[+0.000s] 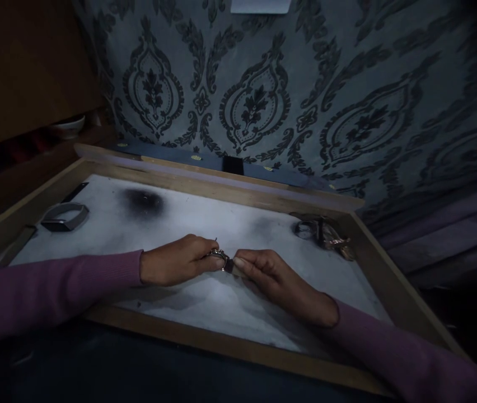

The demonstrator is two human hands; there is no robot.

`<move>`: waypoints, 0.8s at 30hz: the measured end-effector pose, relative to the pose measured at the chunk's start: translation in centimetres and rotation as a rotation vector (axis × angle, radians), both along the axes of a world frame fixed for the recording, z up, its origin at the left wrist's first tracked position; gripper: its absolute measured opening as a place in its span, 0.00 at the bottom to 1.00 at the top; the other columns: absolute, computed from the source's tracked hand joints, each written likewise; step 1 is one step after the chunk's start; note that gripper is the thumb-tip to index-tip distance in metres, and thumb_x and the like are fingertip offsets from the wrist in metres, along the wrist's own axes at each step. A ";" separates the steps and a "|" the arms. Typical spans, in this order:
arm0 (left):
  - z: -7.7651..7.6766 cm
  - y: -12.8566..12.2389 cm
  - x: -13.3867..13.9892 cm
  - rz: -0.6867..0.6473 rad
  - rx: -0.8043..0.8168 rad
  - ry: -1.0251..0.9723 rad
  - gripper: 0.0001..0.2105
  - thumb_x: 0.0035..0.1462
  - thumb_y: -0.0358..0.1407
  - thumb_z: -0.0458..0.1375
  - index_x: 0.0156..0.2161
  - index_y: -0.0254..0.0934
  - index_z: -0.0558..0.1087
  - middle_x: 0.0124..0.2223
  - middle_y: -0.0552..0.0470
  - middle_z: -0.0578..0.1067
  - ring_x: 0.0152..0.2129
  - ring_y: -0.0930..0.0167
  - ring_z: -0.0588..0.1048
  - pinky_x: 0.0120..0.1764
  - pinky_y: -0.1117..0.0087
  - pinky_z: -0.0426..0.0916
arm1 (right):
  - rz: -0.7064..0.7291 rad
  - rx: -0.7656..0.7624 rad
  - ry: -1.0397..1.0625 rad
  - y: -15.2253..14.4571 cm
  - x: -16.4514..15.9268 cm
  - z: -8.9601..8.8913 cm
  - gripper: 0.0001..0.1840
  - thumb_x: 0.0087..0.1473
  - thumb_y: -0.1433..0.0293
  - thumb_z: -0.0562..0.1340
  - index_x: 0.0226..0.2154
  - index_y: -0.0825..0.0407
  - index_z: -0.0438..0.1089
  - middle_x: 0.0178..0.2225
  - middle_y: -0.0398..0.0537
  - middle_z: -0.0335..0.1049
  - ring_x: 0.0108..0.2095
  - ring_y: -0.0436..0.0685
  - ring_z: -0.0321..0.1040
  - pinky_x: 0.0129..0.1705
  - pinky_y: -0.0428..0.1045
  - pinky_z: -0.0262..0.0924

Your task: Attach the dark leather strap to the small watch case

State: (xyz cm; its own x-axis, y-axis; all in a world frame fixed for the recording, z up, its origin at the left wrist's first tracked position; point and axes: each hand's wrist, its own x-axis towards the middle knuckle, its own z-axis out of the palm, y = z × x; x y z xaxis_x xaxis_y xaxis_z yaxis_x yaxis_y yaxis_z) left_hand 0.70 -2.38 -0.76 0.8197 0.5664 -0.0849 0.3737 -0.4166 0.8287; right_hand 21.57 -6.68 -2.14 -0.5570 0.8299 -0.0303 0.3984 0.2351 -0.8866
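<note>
From the head view, the left hand [182, 260] pinches a watch [218, 254] with thumb and finger. The right hand [270, 277] pinches its dark strap [229, 266], or some small thing against it; I can't tell which. The watch is up over the wooden tray [238, 348], closer to the near edge. The step now seems to be strap work, which calls for a still left hand and small, careful right finger moves.

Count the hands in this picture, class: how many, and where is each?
2: the left hand, holding a watch over the tray, and the right hand beside it, gripping the dark strap.
</note>
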 end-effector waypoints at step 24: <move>-0.3 -0.3 0.4 0.064 -0.681 -0.020 0.15 0.60 0.45 0.53 0.28 0.36 0.60 0.21 0.62 0.53 0.15 0.80 0.51 0.18 0.76 0.46 | 0.115 0.352 -0.308 0.1 0.9 -0.2 0.15 0.63 0.70 0.47 0.24 0.51 0.53 0.19 0.36 0.49 0.17 0.45 0.48 0.22 0.45 0.43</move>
State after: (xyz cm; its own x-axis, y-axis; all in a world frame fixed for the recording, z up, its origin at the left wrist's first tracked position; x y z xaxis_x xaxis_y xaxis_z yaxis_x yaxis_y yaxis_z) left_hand 1.06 -2.72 -1.11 0.7915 0.4392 -0.4249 0.3622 0.2229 0.9051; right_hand 22.51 -6.59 -2.30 -0.6552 0.7528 0.0637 0.5836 0.5578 -0.5902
